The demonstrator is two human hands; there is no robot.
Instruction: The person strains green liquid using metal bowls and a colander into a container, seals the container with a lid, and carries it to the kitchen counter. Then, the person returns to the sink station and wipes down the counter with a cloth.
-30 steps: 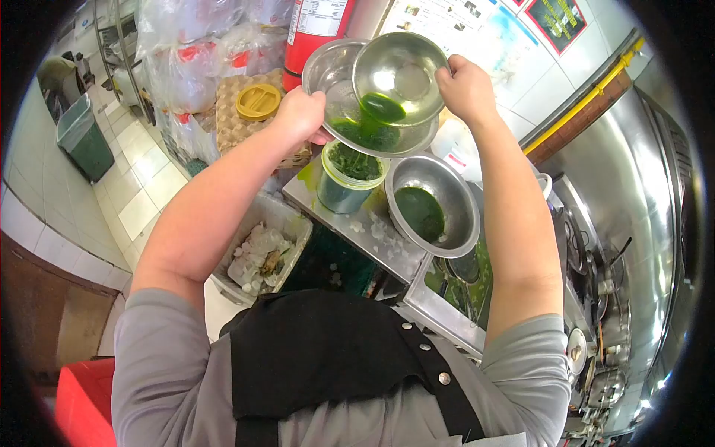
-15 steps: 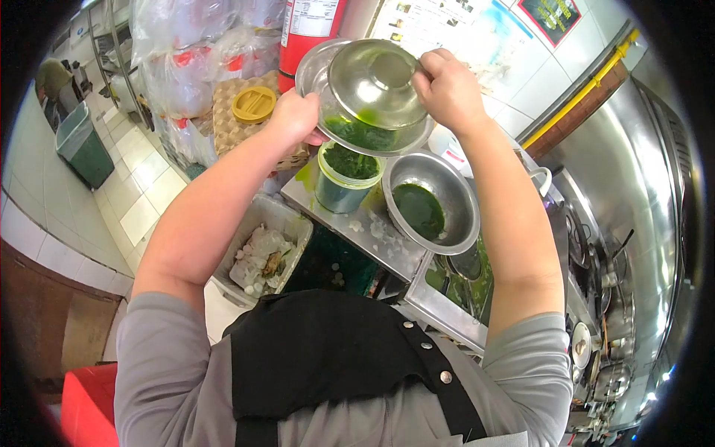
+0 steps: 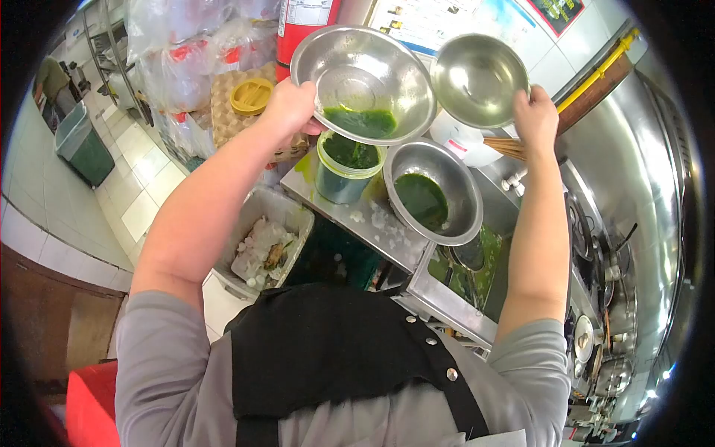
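Note:
My left hand [image 3: 293,109] grips the rim of a large steel bowl [image 3: 357,74], tilted over a plastic tub. Green liquid [image 3: 361,121] pools at the bowl's lower side. Beneath it, the tub [image 3: 344,182] stands on the steel counter, filled near its top with a dark green mixture. My right hand [image 3: 535,119] is closed on the edge of a smaller steel bowl [image 3: 480,80], held up at the right, apart from the large one. Another steel bowl [image 3: 433,192] with dark green liquid rests tilted by the sink, to the right of the tub.
A waste bin [image 3: 269,238] with scraps stands below the counter. The green-stained sink [image 3: 488,272] holds a strainer [image 3: 469,253]. Behind are egg trays with a yellow lid [image 3: 252,96], a red fire extinguisher [image 3: 305,30] and bagged containers [image 3: 186,82]. Pans line the stove [image 3: 588,231] at right.
The smaller bowl has moved right, away from above the large bowl, in my right hand. The large bowl stays tilted over the tub, its inside now in plain view.

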